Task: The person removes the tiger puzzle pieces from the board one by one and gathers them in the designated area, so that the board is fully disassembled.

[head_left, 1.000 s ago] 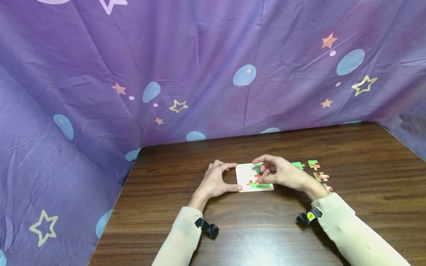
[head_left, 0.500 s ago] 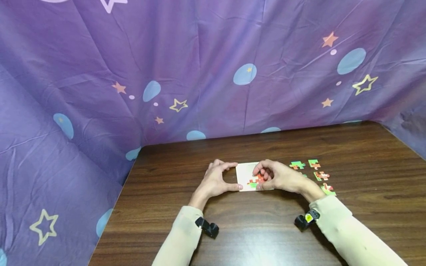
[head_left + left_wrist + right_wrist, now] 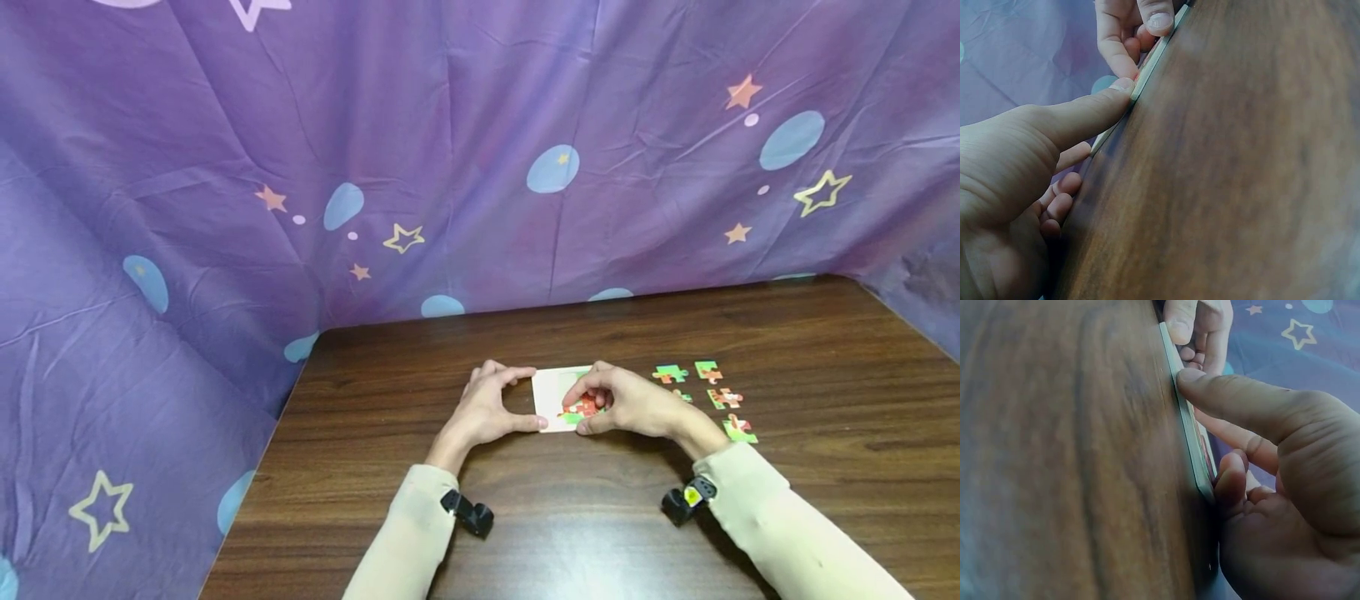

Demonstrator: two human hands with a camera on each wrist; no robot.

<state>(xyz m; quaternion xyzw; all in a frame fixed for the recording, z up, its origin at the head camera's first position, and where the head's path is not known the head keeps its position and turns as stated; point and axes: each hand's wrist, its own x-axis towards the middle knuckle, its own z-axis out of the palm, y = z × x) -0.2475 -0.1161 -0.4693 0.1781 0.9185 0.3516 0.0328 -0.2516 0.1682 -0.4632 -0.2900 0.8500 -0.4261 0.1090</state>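
A white jigsaw tray (image 3: pixel 547 400) lies flat on the table. Joined red and green puzzle pieces (image 3: pixel 582 410) sit in its lower right part. With thumb and index finger spread, the left hand (image 3: pixel 483 407) holds the tray's two left corners. The right hand (image 3: pixel 637 402) covers the tray's right side, its index finger bent onto the pieces and its thumb at the front edge. In the left wrist view, the left thumb (image 3: pixel 1094 112) lies on the tray's corner. The right wrist view shows the right thumb (image 3: pixel 1229 397) on the tray's thin edge (image 3: pixel 1188 434). Some pieces are hidden under the right hand.
Several loose puzzle pieces (image 3: pixel 725 397) lie to the right of the tray, by the right forearm. One of them, a green piece (image 3: pixel 680 395), is partly covered by the hand. A purple patterned curtain (image 3: pixel 480 167) hangs behind the brown wooden table (image 3: pixel 390 400).
The right hand has come down onto the tray, and its index finger has moved left and nearer over the pieces. The red pieces sit slightly lower. The left hand keeps its place.
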